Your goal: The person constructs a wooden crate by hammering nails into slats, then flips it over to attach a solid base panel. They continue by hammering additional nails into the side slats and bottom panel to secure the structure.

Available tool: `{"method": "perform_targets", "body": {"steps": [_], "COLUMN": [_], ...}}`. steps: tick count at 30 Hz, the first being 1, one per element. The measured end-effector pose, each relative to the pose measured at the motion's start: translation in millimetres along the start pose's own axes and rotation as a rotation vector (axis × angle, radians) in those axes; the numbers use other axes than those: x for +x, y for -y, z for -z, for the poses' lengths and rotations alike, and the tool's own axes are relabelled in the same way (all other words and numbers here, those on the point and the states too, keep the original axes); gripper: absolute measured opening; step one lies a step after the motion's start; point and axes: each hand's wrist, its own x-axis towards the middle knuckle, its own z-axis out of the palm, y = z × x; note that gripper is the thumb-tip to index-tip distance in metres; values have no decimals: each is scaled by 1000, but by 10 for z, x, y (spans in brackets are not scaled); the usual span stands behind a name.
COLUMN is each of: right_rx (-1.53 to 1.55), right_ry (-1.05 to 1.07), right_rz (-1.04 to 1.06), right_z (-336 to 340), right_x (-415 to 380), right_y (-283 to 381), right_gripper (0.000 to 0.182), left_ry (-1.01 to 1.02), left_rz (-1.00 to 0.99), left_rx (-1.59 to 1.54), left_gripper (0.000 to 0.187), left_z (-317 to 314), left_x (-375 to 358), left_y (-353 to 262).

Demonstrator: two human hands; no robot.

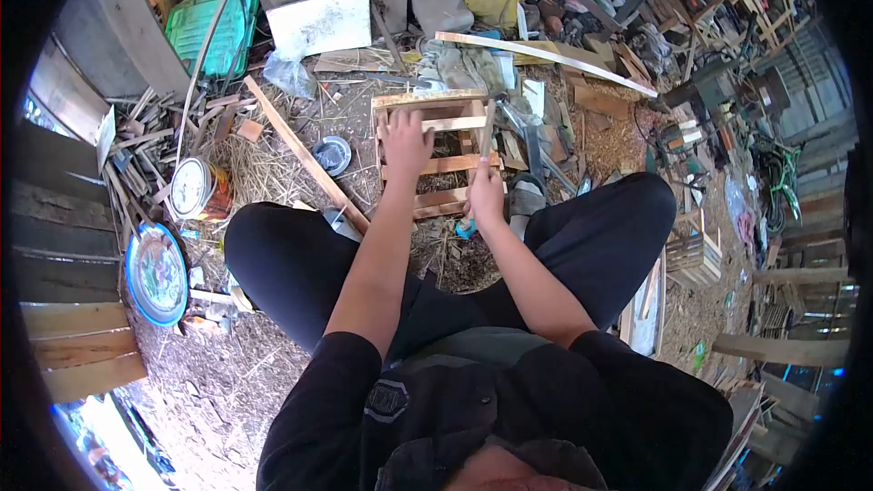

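Note:
A small crate of pale wooden slats [438,164] stands on the ground between my knees. My left hand [406,141] lies over its upper left part, fingers over the left end of a slat [459,124] and thumb at the near side. In my right hand [486,193] is a hammer [488,132], gripped low on its wooden handle. The hammer's dark head is up by the crate's far right corner. A blue object [466,228] shows just below my right hand, partly hidden.
A long wooden strip [305,155] and a small round dish [333,155] lie left of the crate. Further left are a paint can [193,189] and a blue-rimmed basin [156,275]. Scrap wood, cloth and a long pale board [555,58] lie beyond. Another slatted crate [695,259] stands right.

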Motion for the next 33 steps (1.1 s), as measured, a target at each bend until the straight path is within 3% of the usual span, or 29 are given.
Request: {"method": "perform_targets", "body": {"steps": [4, 8, 13, 21, 24, 33], "right_rx": [76, 88, -379, -747, -601, -712], "right_ry": [-70, -41, -37, -46, 21, 33], "right_rz": [-29, -29, -102, 301, 140, 185], "right_z": [211, 453, 683, 891, 936, 959], "right_x": [-57, -76, -71, 160, 87, 181], "right_y": [38, -190, -310, -618, -577, -441], "right_gripper": [55, 53, 62, 55, 56, 59], "left_ry": [59, 100, 139, 166, 167, 210], "left_rz": [-153, -171, -76, -78, -84, -124], "left_rx": [-119, -142, -85, -29, -14, 29], "left_gripper": [40, 44, 47, 46, 48, 50], "left_z": [-225, -518, -607, -622, -604, -610], "left_x": [-26, -107, -118, -117, -104, -85], "left_y": [-336, -497, -558, -568, -584, -615]}}
